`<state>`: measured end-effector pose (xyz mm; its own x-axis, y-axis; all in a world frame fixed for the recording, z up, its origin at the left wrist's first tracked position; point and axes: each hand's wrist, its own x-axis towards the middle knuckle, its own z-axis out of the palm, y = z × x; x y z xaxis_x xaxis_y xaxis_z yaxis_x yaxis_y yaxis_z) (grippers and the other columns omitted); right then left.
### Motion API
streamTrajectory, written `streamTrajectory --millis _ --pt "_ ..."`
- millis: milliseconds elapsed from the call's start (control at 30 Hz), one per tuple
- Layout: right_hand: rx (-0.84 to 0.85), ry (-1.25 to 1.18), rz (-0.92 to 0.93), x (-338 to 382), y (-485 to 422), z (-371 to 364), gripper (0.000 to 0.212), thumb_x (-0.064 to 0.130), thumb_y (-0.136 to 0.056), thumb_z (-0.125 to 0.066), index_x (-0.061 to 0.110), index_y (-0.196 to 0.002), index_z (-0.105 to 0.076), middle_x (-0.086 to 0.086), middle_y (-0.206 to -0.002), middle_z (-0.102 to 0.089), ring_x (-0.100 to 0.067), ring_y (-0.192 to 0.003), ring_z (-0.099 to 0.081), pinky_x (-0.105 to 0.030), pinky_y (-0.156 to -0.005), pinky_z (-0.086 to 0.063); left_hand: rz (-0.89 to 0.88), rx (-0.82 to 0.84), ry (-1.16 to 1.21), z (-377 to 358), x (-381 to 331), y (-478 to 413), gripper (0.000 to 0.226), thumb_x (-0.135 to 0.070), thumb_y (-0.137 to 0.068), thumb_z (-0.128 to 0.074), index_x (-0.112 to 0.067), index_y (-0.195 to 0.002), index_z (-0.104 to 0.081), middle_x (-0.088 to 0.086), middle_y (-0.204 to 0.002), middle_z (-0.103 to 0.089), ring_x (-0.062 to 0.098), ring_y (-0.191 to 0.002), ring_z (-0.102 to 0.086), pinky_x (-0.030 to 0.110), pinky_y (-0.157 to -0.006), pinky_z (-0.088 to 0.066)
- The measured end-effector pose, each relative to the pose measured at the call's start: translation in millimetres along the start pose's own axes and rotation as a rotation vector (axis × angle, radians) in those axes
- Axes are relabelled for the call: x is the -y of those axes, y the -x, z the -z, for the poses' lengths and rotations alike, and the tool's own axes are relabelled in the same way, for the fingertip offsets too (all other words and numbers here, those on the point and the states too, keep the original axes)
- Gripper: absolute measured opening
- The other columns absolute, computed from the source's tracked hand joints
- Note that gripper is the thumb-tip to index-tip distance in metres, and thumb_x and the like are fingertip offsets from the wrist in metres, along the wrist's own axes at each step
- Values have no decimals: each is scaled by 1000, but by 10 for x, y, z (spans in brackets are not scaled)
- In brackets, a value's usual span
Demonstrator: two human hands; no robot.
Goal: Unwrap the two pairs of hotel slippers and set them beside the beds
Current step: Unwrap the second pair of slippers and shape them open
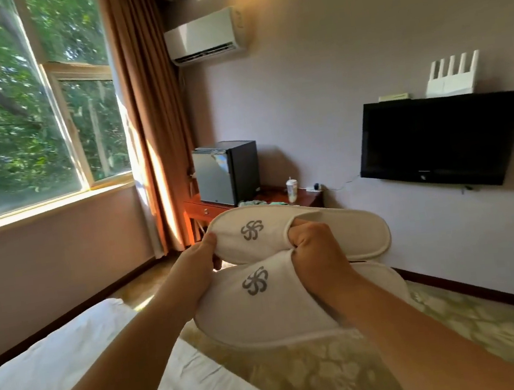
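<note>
I hold two white hotel slippers with grey pinwheel logos out in front of me, above the floor. The upper slipper has its toe pinched by my left hand. My right hand is closed at the openings of both, its fingers tucked into the upper slipper and gripping the edge of the lower slipper. No wrapper shows on either slipper. A white bed lies at the lower left, below my left arm.
Patterned beige carpet fills the floor to the right of the bed. A wooden desk with a mini fridge stands against the far wall by the brown curtain. A wall-mounted TV hangs on the right.
</note>
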<state>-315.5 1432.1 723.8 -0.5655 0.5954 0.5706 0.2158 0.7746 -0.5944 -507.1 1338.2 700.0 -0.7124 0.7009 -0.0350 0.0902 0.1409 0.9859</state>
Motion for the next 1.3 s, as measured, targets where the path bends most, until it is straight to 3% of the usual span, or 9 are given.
streamTrajectory --millis 67,133,467,567,700,833,933,1067,1300 --pt "-104 116 -17 -156 -140 -64 33 4 -77 -63 21 -51 -49 2 -66 -58 -21 -63 -54 -33 -60 -44 -39 5 -62 -186 8 -296 59 -62 -96 -38 -21 -55 -53 2 -64 -57 19 -62 -54 32 -62 -43" --pt "-185 183 -14 -275 -254 -111 43 9 -72 -55 27 -47 -25 12 -54 -35 -15 -51 -37 -27 -53 -28 -102 -2 -147 -379 -10 -550 56 -57 -99 -34 -22 -60 -53 0 -63 -56 14 -57 -51 27 -56 -39" --pt "-159 189 127 -1384 -1065 0 52 15 -62 -62 28 -51 -13 17 -52 -17 -5 -46 -18 -23 -44 -13 58 117 -182 -1184 -193 -1734 61 -67 -93 -36 -15 -80 -65 7 -80 -66 23 -78 -65 37 -81 -55" --pt "-140 130 156 -1800 -1495 -4 52 6 -65 -65 27 -50 -20 10 -52 -28 -9 -48 -25 -25 -45 -19 121 81 -124 -1403 -296 -2134 63 -71 -90 -36 -15 -94 -66 11 -90 -71 29 -88 -70 45 -86 -57" --pt "-49 86 211 -2292 -2144 -34 40 2 -68 -64 22 -49 -35 3 -56 -43 -11 -47 -36 -20 -43 -28 94 -67 -84 -1652 -348 -2617 70 -76 -86 -31 -18 -91 -70 10 -81 -73 26 -80 -70 37 -69 -56" --pt "84 -10 197 -2629 -2668 -140 21 9 -79 -58 -1 -61 -66 -10 -83 -70 -30 -72 -66 -41 -66 -58 47 -194 -97 -1776 -379 -2995 75 -76 -86 -29 -13 -84 -69 12 -84 -69 27 -82 -66 44 -84 -54" --pt "72 -70 259 -2767 -2945 -279 11 3 -82 -68 -2 -74 -75 -11 -93 -73 -33 -84 -67 -48 -80 -56 81 -203 -93 -1801 -338 -3254 74 -75 -86 -30 -13 -93 -69 11 -87 -71 27 -84 -68 44 -88 -54" --pt "56 -103 320 -2957 -3251 -513 16 15 -80 -70 3 -70 -74 2 -82 -67 -29 -76 -65 -45 -75 -57 152 -201 -108 -1753 -326 -3672 77 -78 -83 -31 -13 -94 -70 15 -94 -73 31 -91 -70 48 -95 -52" --pt "124 -207 267 -3488 -4042 -1110 16 11 -80 -80 2 -93 -78 -8 -103 -75 -21 -93 -71 -37 -81 -62 147 -203 -120 -1681 -145 -4685 81 -78 -85 -30 -9 -92 -72 19 -92 -73 36 -93 -69 51 -97 -50"
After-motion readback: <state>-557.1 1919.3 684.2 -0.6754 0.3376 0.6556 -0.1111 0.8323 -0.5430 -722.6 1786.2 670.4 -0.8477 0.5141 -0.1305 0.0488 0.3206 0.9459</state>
